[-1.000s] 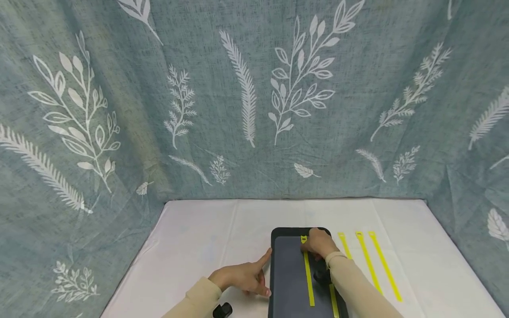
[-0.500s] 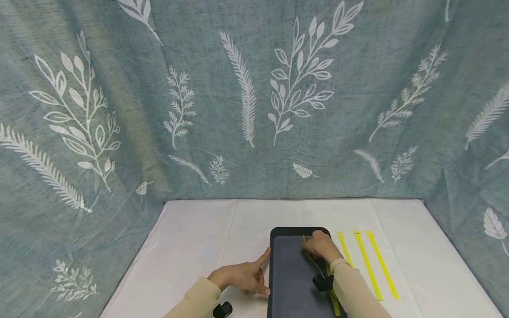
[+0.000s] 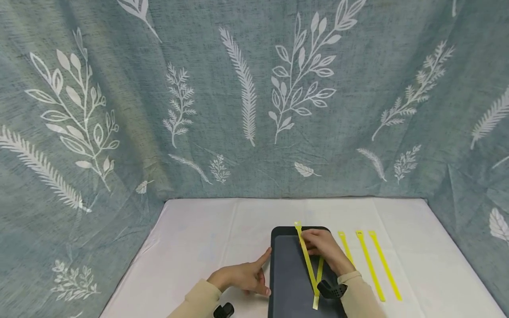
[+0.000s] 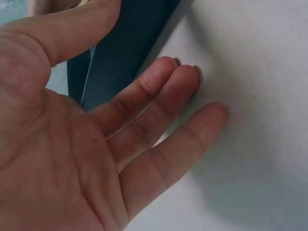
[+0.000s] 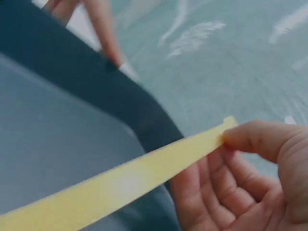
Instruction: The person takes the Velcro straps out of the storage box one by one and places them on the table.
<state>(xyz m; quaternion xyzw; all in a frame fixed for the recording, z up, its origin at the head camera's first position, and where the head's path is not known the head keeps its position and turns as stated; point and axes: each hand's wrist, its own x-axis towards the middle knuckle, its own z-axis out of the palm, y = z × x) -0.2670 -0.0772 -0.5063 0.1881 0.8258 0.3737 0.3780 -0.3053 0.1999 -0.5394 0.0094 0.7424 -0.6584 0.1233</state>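
Observation:
My right hand (image 3: 324,249) pinches a yellow cable strap (image 3: 307,260) near its slotted head, between thumb and fingers. The strap slants over a dark tray (image 3: 288,282), its head raised past the far rim and its tail toward the near side. A second yellow strap (image 3: 320,270) lies in the tray, partly behind the right wrist. In the right wrist view the held strap (image 5: 125,185) crosses the tray's rim corner. My left hand (image 3: 244,276) rests at the tray's left edge, index finger and thumb touching its side. The left wrist view shows its other fingers (image 4: 159,144) loosely extended over the cloth.
Three more yellow straps (image 3: 370,265) lie side by side on the white tablecloth (image 3: 199,238), right of the tray. Behind the table hangs a green-grey curtain (image 3: 254,168) with white leaf prints. A black wrist camera (image 3: 332,289) sits on the right wrist.
The right hand has lifted the strap's head up from the tray, past the far rim. The strap now slants, where it lay straight before. The left hand has stayed in place.

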